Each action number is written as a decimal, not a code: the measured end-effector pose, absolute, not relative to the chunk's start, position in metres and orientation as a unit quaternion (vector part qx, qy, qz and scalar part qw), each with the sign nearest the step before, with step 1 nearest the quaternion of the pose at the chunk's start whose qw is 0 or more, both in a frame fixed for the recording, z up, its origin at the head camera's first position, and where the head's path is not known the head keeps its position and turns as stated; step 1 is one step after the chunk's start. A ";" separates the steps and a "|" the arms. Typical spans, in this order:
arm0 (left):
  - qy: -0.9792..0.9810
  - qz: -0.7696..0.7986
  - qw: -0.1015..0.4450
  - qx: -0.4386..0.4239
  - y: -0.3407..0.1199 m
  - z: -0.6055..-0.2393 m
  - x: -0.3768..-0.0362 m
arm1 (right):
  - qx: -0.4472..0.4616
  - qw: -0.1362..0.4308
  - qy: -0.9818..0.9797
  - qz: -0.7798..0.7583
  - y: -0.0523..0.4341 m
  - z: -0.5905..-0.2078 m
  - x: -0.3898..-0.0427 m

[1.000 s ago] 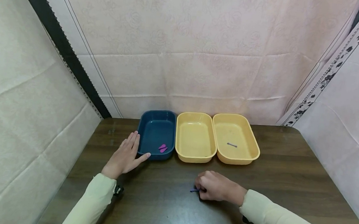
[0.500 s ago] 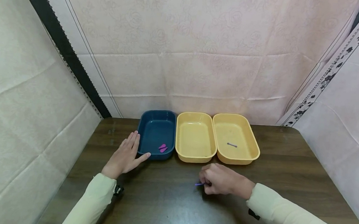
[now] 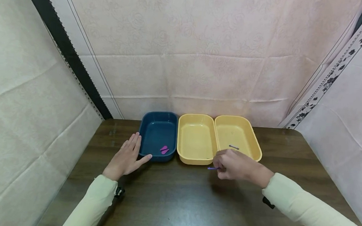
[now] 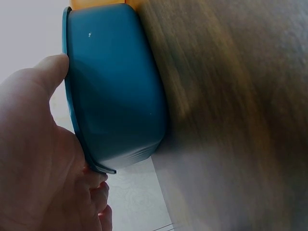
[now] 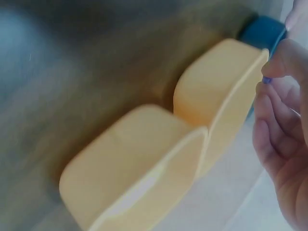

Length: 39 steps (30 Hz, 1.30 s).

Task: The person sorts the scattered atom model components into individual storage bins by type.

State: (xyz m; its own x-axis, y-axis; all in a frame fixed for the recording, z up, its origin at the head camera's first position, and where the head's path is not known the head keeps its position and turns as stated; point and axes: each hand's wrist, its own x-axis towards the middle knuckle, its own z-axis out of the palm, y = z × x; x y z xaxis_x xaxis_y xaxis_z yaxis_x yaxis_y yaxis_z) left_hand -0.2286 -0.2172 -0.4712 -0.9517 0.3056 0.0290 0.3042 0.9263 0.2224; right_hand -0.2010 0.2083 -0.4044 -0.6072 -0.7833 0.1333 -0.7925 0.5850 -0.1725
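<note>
My right hand (image 3: 235, 166) pinches a short, thin purple stick (image 3: 213, 168) between thumb and fingertips. It is over the front rim of the right yellow tray (image 3: 255, 146), and the stick points left. In the right wrist view only a bit of the purple stick (image 5: 267, 80) peeks out of the pinch. A similar greyish-purple stick with knobbed ends (image 3: 233, 146) lies in that tray. My left hand (image 3: 126, 158) rests with straight fingers along the left rim of the blue tray (image 3: 156, 158), thumb at its front corner. Inside lie two magenta petal-shaped pieces (image 3: 164, 150).
Between the blue tray and the right one stands a middle yellow tray (image 3: 195, 161); the three sit side by side at the back of the brown wooden table (image 3: 162, 202). Pale patterned cloth (image 3: 205, 41) hangs behind and at both sides.
My right hand has lifted away from the table's middle, moving back and to the right with the purple stick up to the right yellow tray. My left hand has stayed put.
</note>
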 end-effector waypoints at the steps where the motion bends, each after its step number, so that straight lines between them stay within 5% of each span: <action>1: 0.981 0.113 0.003 0.156 -0.217 -0.471 -0.229 | 0.443 0.028 -0.890 0.105 0.211 -0.402 -0.203; 20: 0.982 0.108 0.004 0.154 -0.217 -0.473 -0.230 | 0.374 0.046 -0.922 0.092 0.259 -0.381 -0.241; 39: 0.981 0.113 0.003 0.157 -0.215 -0.474 -0.233 | 0.327 0.031 -0.939 0.103 0.293 -0.415 -0.265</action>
